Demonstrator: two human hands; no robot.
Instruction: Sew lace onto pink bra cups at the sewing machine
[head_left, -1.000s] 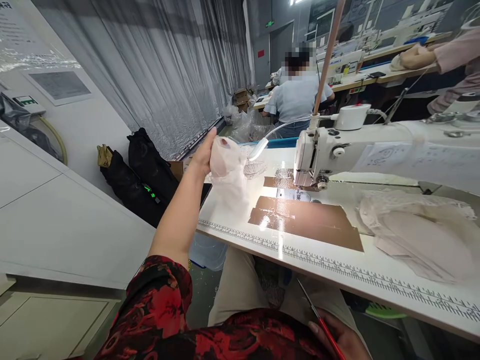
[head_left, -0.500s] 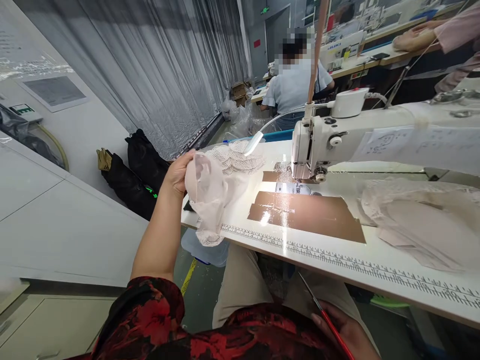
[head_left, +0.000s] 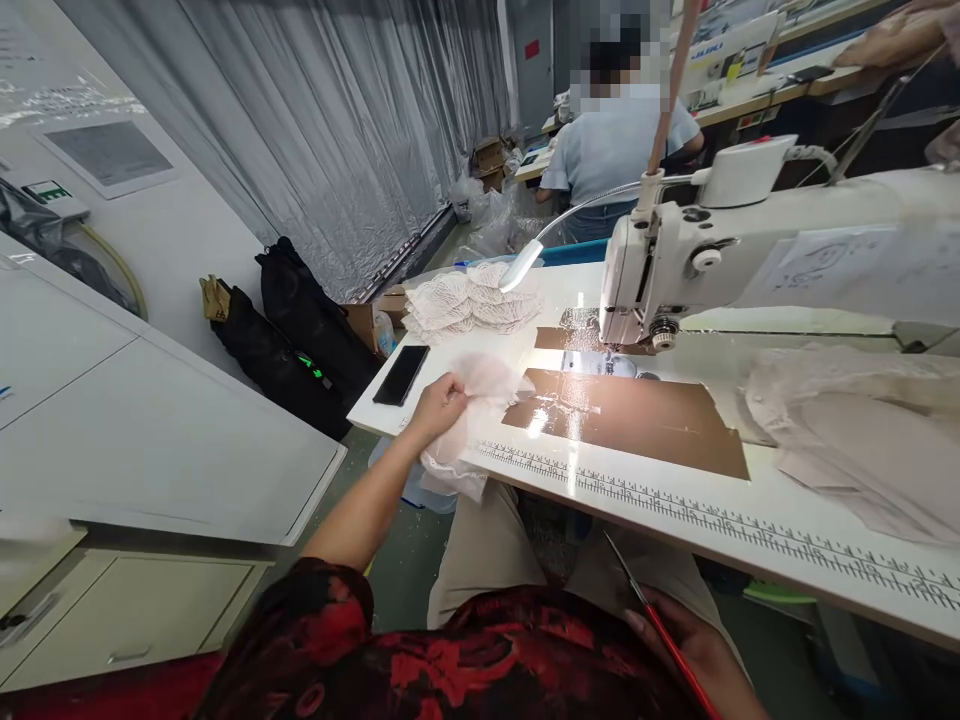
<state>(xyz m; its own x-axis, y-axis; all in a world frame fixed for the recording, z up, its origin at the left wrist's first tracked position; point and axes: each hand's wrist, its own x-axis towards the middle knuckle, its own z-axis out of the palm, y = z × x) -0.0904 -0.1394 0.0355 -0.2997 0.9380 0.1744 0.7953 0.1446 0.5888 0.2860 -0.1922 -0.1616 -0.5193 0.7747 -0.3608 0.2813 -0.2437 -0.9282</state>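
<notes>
Fabric (head_left: pixel 487 378), pale and thin, is lying at the near left edge of the table (head_left: pixel 660 482), apart from the sewing machine (head_left: pixel 652 260), with part of it hanging over the side. Left hand (head_left: pixel 437 408) is pinching it, fingertips closed on a fold; right hand (head_left: pixel 694 640) is holding a red-handled tool (head_left: pixel 664 630) below table level, fingers curling round the handle. Step in hand, judging by the pose: left hand is arranging the fabric while the tool is waiting unused. Next move is probably calling for a light pinch, keeping the hanging part from dragging on the edge. Phone (head_left: pixel 401 375) is lying just beside; lace pile (head_left: pixel 465 300) is resting behind. Containers: clear bin (head_left: pixel 420 490) is sitting below the table corner, partly hidden by the fabric, contents not readable. Carton (head_left: pixel 489 158) is standing well beyond the table, near clear plastic bags (head_left: pixel 506 215); its inside is not showing clearly enough to tell.
</notes>
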